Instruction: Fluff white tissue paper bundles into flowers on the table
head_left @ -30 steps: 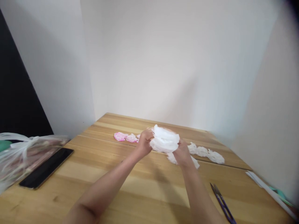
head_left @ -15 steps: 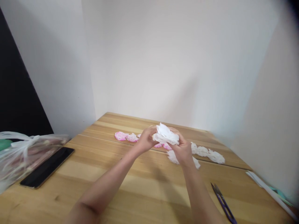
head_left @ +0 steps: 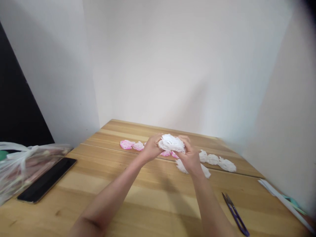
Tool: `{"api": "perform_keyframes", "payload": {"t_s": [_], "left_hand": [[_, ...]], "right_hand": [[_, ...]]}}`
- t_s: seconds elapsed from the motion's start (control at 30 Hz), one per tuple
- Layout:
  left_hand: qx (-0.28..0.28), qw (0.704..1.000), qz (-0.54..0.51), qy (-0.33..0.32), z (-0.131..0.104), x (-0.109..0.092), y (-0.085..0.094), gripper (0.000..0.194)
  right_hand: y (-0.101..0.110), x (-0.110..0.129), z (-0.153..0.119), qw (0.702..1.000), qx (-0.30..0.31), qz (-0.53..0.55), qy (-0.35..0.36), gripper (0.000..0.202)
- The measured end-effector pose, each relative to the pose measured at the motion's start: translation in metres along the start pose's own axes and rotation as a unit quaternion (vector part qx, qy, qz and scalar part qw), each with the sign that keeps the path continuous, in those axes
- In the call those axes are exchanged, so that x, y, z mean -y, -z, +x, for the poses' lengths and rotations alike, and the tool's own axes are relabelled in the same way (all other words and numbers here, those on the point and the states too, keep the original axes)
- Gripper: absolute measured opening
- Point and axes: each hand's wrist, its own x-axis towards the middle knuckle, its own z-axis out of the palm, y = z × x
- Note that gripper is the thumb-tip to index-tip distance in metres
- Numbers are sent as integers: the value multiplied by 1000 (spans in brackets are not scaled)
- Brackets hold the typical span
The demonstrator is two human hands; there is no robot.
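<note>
Between my two hands, above the table, is a ruffled white paper flower [head_left: 171, 143]. My left hand [head_left: 152, 148] grips its left edge, and my right hand [head_left: 191, 156] has fingers and thumb closed on its right side. Behind and below my hands lie pink-and-white paper flowers [head_left: 126, 144], partly hidden by my left hand. More white paper flowers [head_left: 213, 159] rest to the right, and others [head_left: 181, 166] sit partly covered by my right hand and wrist.
Purple-handled thread snips [head_left: 235, 215] lie at the right front of the wooden table [head_left: 138, 210]. At the left are a black phone [head_left: 46, 180] and a clear plastic bag [head_left: 27, 164]. White strips [head_left: 283, 200] run along the right edge, and a white wall [head_left: 158, 65] stands behind.
The white paper flower has tilted, from showing upright petals to a flatter, rounder face. My hands stay on both its sides. The view has shifted slightly.
</note>
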Motion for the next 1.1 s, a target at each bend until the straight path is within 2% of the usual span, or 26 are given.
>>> {"api": "perform_keyframes", "payload": {"t_s": [0.13,0.3,0.43,0.5,0.6,0.67,0.8,1.0,1.1], "left_hand": [[-22,999,18,18,0,6,0,16],[-49,997,18,51,-2,8,-4,6],[-46,990,-37,126,-4,3,-9,37],[-47,986,-66,143,-4,0,-10,38],[-62,987,-66,129,-3,-2,-10,25],[-68,989,-56,118,-2,-2,-10,25],[-88,987,-50,124,-1,-1,-6,33],[-209,968,-74,114,2,-16,9,47],[-228,965,-84,95,1,-24,12,50]], "right_hand": [[4,5,1,1000,4,-14,-5,41],[6,4,4,1000,-15,-13,22,9],[5,2,3,1000,-25,-2,12,6],[6,2,3,1000,-16,1,-5,15],[9,2,3,998,4,32,-51,34],[12,1,2,995,5,62,-79,38],[11,-2,2,990,-28,83,-111,36],[-2,-1,1,983,-33,100,-150,34],[-8,2,-1,983,-28,99,-153,32]]}}
